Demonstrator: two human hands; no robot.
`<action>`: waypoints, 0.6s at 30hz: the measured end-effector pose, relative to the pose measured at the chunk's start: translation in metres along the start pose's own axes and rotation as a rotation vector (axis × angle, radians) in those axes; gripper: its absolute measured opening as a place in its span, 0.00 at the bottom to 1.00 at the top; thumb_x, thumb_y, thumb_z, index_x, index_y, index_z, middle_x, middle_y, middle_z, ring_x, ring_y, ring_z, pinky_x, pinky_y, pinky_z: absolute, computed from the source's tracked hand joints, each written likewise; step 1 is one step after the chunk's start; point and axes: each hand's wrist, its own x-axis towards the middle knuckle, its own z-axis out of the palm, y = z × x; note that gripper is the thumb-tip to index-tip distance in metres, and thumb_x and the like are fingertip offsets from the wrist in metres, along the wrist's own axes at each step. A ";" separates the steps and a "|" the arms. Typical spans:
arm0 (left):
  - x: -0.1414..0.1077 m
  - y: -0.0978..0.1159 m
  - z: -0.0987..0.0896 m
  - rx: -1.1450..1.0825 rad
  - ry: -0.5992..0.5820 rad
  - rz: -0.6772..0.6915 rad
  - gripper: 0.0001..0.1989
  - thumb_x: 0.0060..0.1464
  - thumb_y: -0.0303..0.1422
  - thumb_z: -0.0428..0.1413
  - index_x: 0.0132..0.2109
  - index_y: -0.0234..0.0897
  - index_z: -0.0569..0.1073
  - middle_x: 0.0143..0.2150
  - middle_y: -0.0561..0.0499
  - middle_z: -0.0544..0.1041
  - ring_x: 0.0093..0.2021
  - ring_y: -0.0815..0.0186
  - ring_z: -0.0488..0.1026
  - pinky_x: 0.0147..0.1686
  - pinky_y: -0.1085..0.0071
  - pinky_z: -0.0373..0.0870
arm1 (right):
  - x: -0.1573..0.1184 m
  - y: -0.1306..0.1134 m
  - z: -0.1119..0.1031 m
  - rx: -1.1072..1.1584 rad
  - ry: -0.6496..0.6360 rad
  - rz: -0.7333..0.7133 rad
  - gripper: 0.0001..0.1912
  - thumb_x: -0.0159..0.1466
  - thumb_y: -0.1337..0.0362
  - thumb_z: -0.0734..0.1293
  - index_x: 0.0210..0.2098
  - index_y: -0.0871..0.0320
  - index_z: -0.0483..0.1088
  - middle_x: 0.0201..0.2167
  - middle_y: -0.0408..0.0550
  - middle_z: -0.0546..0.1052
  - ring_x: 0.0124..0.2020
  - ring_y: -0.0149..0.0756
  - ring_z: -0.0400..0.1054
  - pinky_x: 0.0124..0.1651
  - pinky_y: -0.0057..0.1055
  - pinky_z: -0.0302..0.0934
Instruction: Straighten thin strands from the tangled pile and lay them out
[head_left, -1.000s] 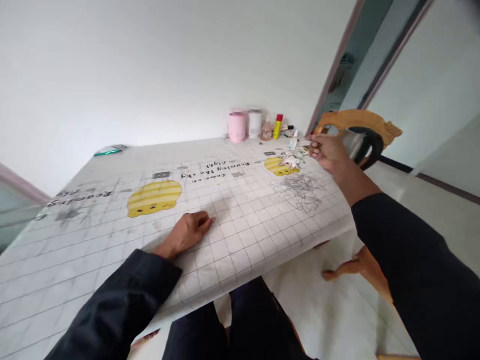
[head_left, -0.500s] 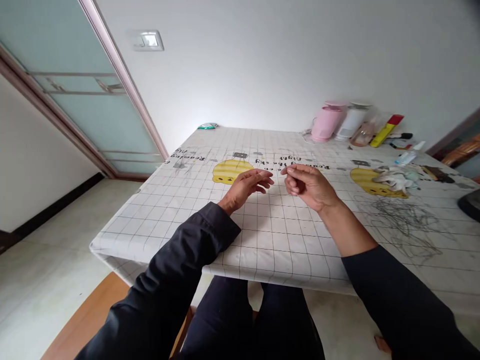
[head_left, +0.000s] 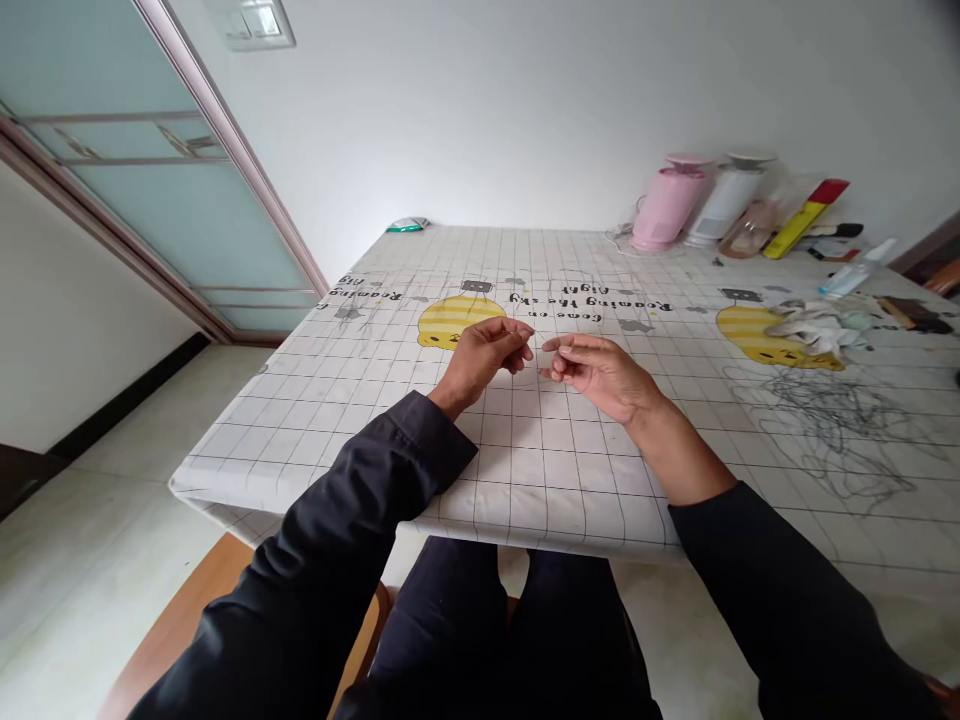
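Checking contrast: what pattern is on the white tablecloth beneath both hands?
The white tablecloth has a thin dark grid with yellow striped prints; head view.

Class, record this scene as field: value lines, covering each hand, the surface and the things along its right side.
Left hand: fingers drawn together; anything held is too small to tell
Right hand: facing the left hand; grip unclear
Surface: white grid-patterned tablecloth
Right side, nearer: tangled dark strands, pale crumpled cloth
Right side, farther: pink canister, white canister, red-capped yellow tube
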 end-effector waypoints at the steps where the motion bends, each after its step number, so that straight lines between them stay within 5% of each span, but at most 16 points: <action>1: 0.001 0.000 -0.001 -0.011 0.020 -0.001 0.11 0.65 0.38 0.69 0.43 0.34 0.81 0.33 0.49 0.82 0.27 0.71 0.74 0.29 0.72 0.71 | -0.001 0.000 0.000 0.018 0.007 0.003 0.12 0.61 0.59 0.82 0.42 0.57 0.86 0.31 0.46 0.77 0.36 0.39 0.74 0.59 0.47 0.71; 12: 0.000 -0.001 0.005 0.165 0.292 0.146 0.09 0.68 0.36 0.66 0.41 0.35 0.79 0.31 0.49 0.82 0.25 0.72 0.72 0.25 0.73 0.68 | 0.001 0.010 0.005 0.034 0.039 -0.070 0.17 0.65 0.48 0.81 0.43 0.54 0.86 0.45 0.55 0.85 0.52 0.50 0.79 0.64 0.50 0.71; 15: -0.001 -0.005 0.007 0.212 0.264 0.168 0.10 0.67 0.37 0.66 0.41 0.36 0.79 0.31 0.49 0.82 0.25 0.71 0.72 0.25 0.72 0.67 | 0.001 0.013 0.012 -0.054 0.060 -0.114 0.18 0.63 0.48 0.83 0.42 0.54 0.85 0.44 0.54 0.85 0.49 0.47 0.80 0.61 0.48 0.73; 18: -0.003 -0.010 0.008 0.304 0.221 0.196 0.09 0.68 0.38 0.65 0.41 0.37 0.80 0.30 0.51 0.80 0.26 0.70 0.71 0.28 0.70 0.68 | 0.001 0.016 0.018 -0.214 0.125 -0.182 0.19 0.64 0.45 0.82 0.39 0.54 0.83 0.34 0.50 0.82 0.36 0.41 0.76 0.46 0.42 0.75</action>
